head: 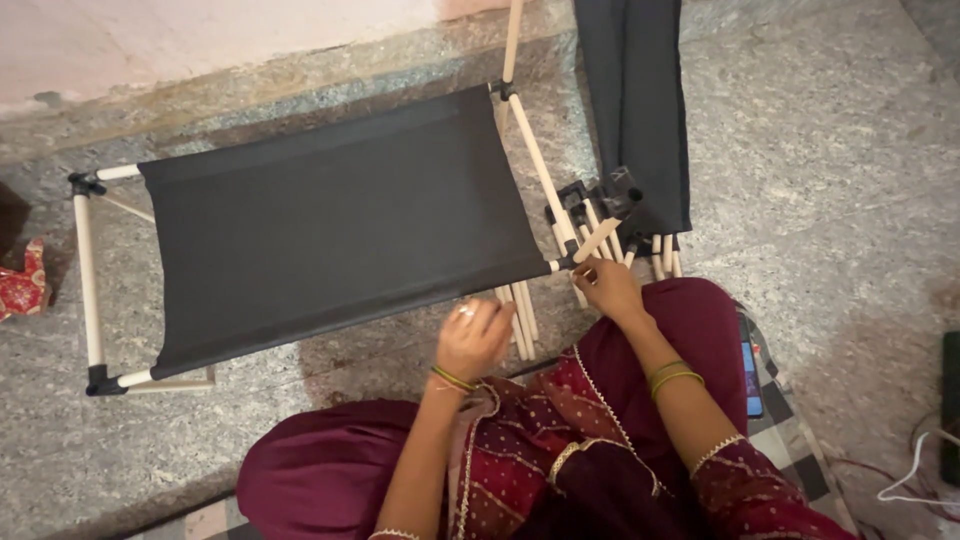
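Right hand (607, 283): fingers pinched on rod (598, 240) end, at black connector (572, 262) on frame corner. Left hand (472, 335): curled loosely, resting at lower edge of black fabric (340, 220); whether it grips anything cannot be told. Loose rods (520, 318) lie just beside it on floor (820, 180).

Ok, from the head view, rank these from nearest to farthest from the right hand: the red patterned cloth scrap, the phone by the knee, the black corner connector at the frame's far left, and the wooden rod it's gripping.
1. Pale wooden rod, touched by the right hand.
2. Phone, just right, by the knee.
3. Black corner connector, upper left.
4. Red patterned cloth scrap, left edge.
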